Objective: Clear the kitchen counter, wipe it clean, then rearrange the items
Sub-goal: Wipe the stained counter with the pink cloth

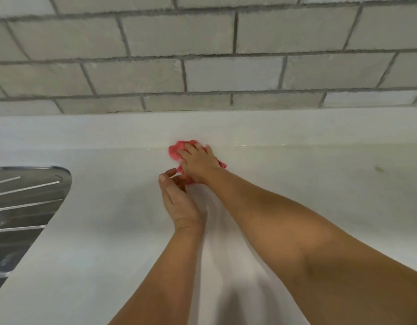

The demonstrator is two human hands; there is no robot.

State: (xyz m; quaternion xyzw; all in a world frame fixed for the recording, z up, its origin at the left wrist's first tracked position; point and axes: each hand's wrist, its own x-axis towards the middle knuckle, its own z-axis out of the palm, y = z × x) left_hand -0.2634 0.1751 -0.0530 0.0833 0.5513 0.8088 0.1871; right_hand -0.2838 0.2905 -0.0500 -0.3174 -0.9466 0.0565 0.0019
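- Cloth [175,152], mid-frame on the worktop [85,231]: right hand [199,164] presses it, fingers flat.
- Left hand [177,198] curled beside it; grip unclear.
- Risk: the bunched cloth could miss the greenish mark [379,169] far right.

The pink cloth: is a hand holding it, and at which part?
The right hand presses on the middle of the pink cloth with straight fingers. The left hand curls at its near corner; whether it pinches it cannot be told.

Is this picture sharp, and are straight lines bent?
Head view: wide-angle distortion curves the grout lines of the tile wall; the right hand on the red cloth is slightly blurred; soft arm shadows fall on the counter; faint glare near the wall.
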